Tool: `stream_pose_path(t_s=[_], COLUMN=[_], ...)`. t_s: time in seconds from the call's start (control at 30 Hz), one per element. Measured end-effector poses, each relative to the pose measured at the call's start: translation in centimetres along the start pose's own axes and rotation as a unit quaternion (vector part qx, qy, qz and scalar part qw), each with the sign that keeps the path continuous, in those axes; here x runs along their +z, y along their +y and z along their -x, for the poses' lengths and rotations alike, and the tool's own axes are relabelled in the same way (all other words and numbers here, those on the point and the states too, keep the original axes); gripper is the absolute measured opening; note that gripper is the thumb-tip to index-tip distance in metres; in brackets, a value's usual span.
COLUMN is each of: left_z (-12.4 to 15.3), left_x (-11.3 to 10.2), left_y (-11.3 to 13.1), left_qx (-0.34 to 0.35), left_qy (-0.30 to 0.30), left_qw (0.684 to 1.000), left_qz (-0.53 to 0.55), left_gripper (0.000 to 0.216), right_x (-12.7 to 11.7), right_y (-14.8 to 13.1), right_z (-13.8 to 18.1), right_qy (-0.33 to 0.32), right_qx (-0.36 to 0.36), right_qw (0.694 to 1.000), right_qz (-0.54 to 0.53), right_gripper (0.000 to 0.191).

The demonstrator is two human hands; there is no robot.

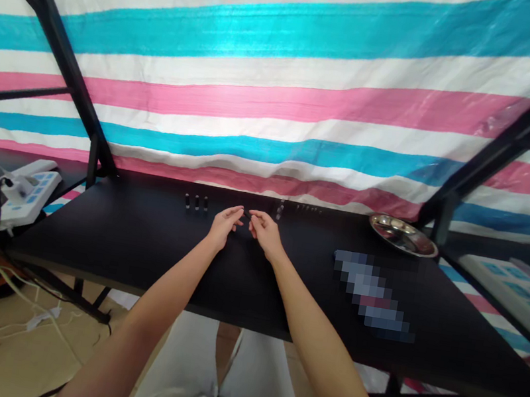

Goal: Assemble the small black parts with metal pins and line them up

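Note:
My left hand [226,225] and my right hand [264,230] meet above the middle of the black table [137,242]. Their fingertips pinch a small dark stick-like piece [247,214] from both sides; its exact kind is too small to make out. To the left of my hands, three short black cylinders [196,202] with pale ends stand in a row. Just right of my right hand lie a few small clear or silvery pieces [280,209]. Farther right along the back are several tiny bits [308,209].
A shiny round metal tray [400,248] sits at the back right. A blurred-out bluish object [370,296] lies in front of it. White power strips [36,199] with cables are at the left. Black frame posts flank the table, and a striped plastic sheet [262,91] hangs behind.

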State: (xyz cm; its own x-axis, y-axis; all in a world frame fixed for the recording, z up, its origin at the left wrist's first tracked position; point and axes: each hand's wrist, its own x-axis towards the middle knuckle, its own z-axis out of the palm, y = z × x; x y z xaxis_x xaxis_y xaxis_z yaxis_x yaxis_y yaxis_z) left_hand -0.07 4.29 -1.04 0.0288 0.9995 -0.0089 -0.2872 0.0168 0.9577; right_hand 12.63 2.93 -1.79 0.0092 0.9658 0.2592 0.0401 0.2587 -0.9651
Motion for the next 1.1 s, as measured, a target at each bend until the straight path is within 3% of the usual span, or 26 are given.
stream_pose_path(t_s=[0.3,0.6,0.87,1.1], left_z=[-0.1,0.2,0.1,-0.2], left_x=[-0.1,0.7,0.5,0.1], left_y=[-0.4,0.1,0.0,0.1], left_qx=[0.031,0.043,0.051,0.061], left_qy=[-0.019,0.037,0.056,0.083], left_qw=[0.999,0.998,0.997,0.994], left_qz=[0.013,0.006,0.011,0.023], left_gripper=[0.033,0.033,0.036,0.036], right_x=[-0.7,-0.8,-0.9,-1.3], right_y=[-1.4,-1.4,-1.0,-0.7], right_z=[0.2,0.0,0.2,0.4], right_qy=[-0.037,-0.038,-0.035,-0.037], right_qx=[0.001,-0.019,-0.134,-0.168], right_qw=[0.999,0.999,0.981,0.951], right_qz=[-0.019,-0.009,0.133,0.258], right_gripper=[0.044,0.041,0.028,0.024])
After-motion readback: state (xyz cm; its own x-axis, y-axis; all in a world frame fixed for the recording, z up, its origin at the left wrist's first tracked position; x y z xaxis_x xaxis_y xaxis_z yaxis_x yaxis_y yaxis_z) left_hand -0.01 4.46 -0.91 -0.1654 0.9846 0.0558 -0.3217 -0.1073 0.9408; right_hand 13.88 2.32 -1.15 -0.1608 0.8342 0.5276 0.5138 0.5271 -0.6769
